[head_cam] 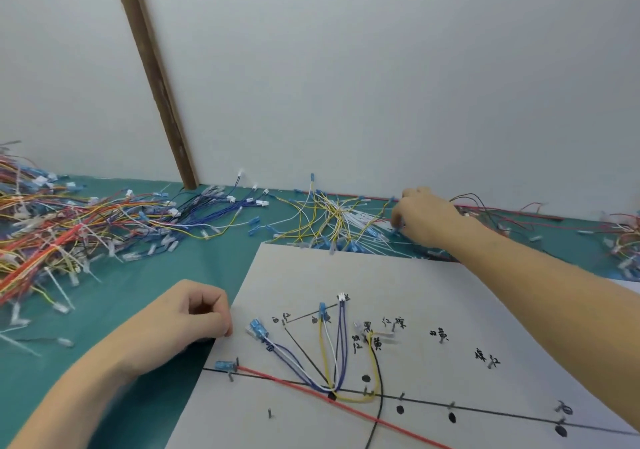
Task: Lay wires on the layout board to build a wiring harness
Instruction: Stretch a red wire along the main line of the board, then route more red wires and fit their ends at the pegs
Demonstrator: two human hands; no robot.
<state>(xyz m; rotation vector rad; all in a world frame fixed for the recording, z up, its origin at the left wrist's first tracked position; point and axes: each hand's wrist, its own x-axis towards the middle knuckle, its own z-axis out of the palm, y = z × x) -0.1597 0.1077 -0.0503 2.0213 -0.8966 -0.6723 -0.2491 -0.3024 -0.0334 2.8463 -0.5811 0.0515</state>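
Left hand [194, 317]: forearm enters from lower left, hand rests at the left edge of the layout board [433, 296], fingers curled into a loose fist, thumb tucked against them. Grip closed, nothing seen in it.

Layout board: pale sheet lying on the green counter [145, 275], near and right of centre. Black guide lines, black dots, short upright pins and handwritten labels on it. Wires already laid: a red wire [298, 384] with a blue terminal [225, 366] at its left end, running diagonally toward the lower right; a black wire [379, 389] dropping to the bottom edge; a yellow wire [325, 348], white and purple-blue strands fanning up from one junction on the horizontal line. A white connector [343, 297] tops the purple pair.

Right hand [424, 216]: arm stretched forward across the board's far right corner, hand palm-down past the far edge, fingers bent down into the yellow-and-white wire pile [336, 220]. Fingertips blurred among strands; cannot tell whether the grip holds a wire.

Farther left: blue wire bundle [214, 206], then a large multicolour heap [45, 227] at the left edge. Red and black wires [491, 213] lie behind the right wrist, along the white wall [346, 68].
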